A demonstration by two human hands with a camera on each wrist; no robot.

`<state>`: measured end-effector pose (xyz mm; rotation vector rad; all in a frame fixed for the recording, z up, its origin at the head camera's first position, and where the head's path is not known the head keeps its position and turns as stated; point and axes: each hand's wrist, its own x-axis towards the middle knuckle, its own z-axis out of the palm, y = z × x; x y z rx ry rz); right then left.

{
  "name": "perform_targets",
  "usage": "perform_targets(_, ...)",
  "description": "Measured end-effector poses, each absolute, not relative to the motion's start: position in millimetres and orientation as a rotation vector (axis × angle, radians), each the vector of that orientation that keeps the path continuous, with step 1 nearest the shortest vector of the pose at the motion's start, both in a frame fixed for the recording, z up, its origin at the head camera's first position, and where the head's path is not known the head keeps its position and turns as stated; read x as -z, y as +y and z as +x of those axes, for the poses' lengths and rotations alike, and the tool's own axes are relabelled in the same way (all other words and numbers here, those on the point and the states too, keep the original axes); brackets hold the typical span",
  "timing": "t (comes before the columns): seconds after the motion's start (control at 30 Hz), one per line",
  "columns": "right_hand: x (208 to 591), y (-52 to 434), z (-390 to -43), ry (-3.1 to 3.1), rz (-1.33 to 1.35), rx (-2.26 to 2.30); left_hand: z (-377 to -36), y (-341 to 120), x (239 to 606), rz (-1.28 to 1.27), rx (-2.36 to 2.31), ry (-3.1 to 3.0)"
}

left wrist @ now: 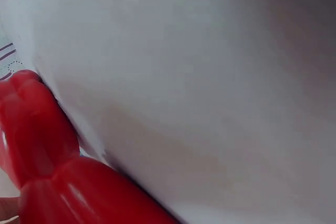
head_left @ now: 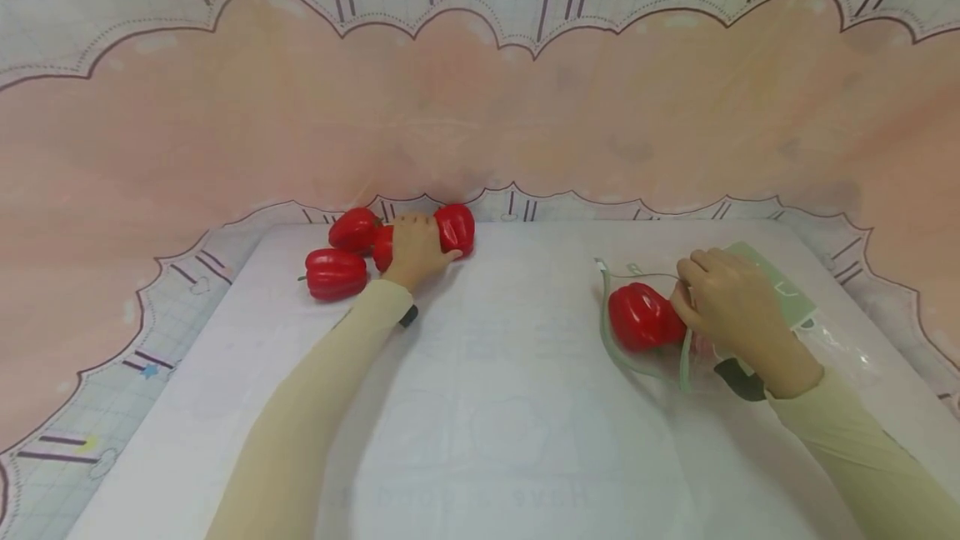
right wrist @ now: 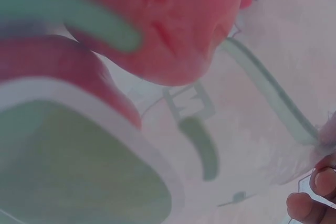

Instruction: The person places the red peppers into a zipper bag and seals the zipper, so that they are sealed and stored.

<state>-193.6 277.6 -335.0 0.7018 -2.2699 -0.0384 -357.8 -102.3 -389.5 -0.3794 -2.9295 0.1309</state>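
Observation:
At the back left of the white table, my left hand (head_left: 415, 252) reaches over a group of shiny red bell peppers. Its thumb lies against the front of the rightmost bell pepper (head_left: 455, 229), its fingers beside it. In the left wrist view a fingertip (left wrist: 8, 208) touches a bell pepper (left wrist: 37, 129). On the right, my right hand (head_left: 731, 302) pinches the rim of a clear bag with green edging (head_left: 606, 315). A red bell pepper (head_left: 641, 317) sits at the bag's mouth. Through the film, the right wrist view shows a bell pepper (right wrist: 163, 30) and another red shape (right wrist: 68, 72).
Beside the left hand lie more bell peppers (head_left: 335, 274), one of them (head_left: 355, 230) at the table's back edge. A patterned cloth (head_left: 525, 123) rises behind the white tabletop (head_left: 480, 407). The bag's green printed panel (head_left: 776, 282) spreads right of the right hand.

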Motion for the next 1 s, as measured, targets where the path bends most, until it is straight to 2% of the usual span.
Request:
perform_targets(0.57,334,279,-193,-2.297,0.683,0.028,-374,-82,396,-0.434,-0.079,-2.939)
perform_targets(1.0,335,280,-192,-2.311,0.663,0.034,-373,-80,394,-0.411,-0.084,-2.948)
